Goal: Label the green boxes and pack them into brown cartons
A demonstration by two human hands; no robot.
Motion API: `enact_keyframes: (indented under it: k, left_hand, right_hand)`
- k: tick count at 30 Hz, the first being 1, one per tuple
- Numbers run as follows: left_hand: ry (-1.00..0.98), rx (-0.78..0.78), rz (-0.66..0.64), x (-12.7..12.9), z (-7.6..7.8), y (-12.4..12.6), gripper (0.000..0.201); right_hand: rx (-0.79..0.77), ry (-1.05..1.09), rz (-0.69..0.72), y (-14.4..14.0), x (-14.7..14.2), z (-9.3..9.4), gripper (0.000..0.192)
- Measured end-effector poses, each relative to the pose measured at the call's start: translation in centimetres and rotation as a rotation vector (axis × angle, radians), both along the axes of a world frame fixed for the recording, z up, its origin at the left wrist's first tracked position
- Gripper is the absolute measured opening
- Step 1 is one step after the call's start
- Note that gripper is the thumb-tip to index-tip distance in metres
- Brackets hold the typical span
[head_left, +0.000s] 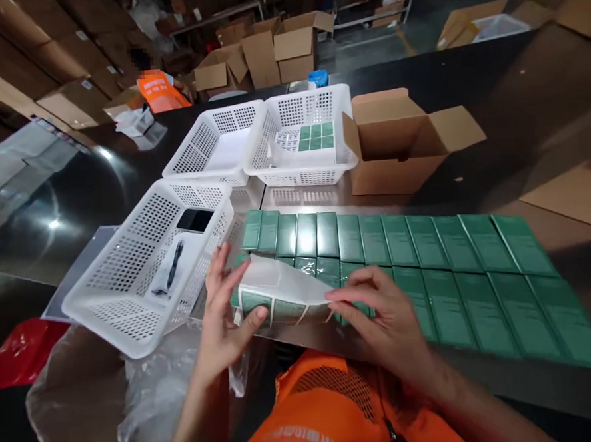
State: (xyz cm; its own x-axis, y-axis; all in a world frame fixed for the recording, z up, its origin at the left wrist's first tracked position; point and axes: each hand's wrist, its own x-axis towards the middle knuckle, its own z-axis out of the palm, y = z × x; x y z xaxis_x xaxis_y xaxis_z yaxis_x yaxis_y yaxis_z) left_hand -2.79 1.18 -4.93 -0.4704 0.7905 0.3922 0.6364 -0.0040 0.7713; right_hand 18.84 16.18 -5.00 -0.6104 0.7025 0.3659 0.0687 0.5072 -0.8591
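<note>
A white sheet with green labels point(279, 285) curves in front of me, its labelled face turned towards my body. My left hand point(225, 312) holds its left end, the thumb on the labelled face and the fingers spread behind. The thumb and forefinger of my right hand point(375, 303) pinch the right edge of this sheet; whether a single label is between them I cannot tell. Below and behind the sheet, shiny green boxes point(417, 240) lie side by side in two rows on the metal table. The sheet and my right hand hide part of the nearer row.
A white basket point(127, 258) at left holds a phone and a pen. Farther back stand another white basket point(210, 136), one with green label sheets point(315, 136), and an open carton point(397, 168). Clear plastic point(156, 396) hangs near the front edge. A person in orange point(160, 89) is beyond.
</note>
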Motion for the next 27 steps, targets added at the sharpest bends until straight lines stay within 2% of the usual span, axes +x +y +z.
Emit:
enact_keyframes:
  k: [2,4,6,8,9,11,14,17,20,24,26,27]
  left_hand:
    - [-0.008,0.083,-0.012,-1.0,0.3,-0.2,0.026]
    - [-0.121,0.183,-0.048,-1.7,0.4,-0.4,0.022]
    - [-0.284,0.234,-0.135,-2.3,0.3,-0.7,0.036]
    - [-0.425,0.214,-0.217,-2.6,-0.1,-1.2,0.059]
    - [-0.472,0.192,-0.219,-2.7,-0.3,-1.5,0.068]
    - [-0.537,0.130,-0.143,-2.6,-0.7,-2.1,0.069]
    - [-0.620,0.057,0.014,-2.4,-1.0,-2.4,0.049]
    - [-0.710,0.037,0.099,-2.3,-0.9,-2.1,0.040]
    - [-0.804,0.006,0.193,-2.5,-0.8,-1.4,0.028]
    - [-0.962,-0.003,0.257,-2.7,-0.9,-0.9,0.025]
    - [-0.988,-0.015,0.262,-2.9,-1.1,-0.9,0.026]
    - [-0.986,-0.020,0.271,-3.1,-1.3,-0.9,0.027]
  right_hand:
    - [0.002,-0.037,0.054,0.6,-1.3,0.7,0.015]
    - [-0.034,-0.078,0.143,1.0,-2.3,1.2,0.016]
    - [-0.072,-0.110,0.197,1.2,-3.1,1.5,0.015]
    - [-0.080,-0.120,0.185,1.1,-3.6,1.7,0.014]
    - [-0.070,-0.120,0.169,1.1,-3.8,1.7,0.014]
    - [-0.018,-0.110,0.158,0.8,-4.0,1.6,0.013]
    - [0.034,-0.115,0.181,0.3,-4.1,1.4,0.013]
    - [-0.027,-0.189,0.180,-0.1,-4.2,1.3,0.022]
    - [-0.090,-0.267,0.163,-0.2,-4.5,1.3,0.017]
    - [-0.117,-0.343,0.189,0.3,-5.1,1.1,0.011]
    - [-0.047,-0.365,0.223,0.4,-5.5,0.9,0.003]
    - [0.035,-0.353,0.250,0.3,-5.7,0.9,0.002]
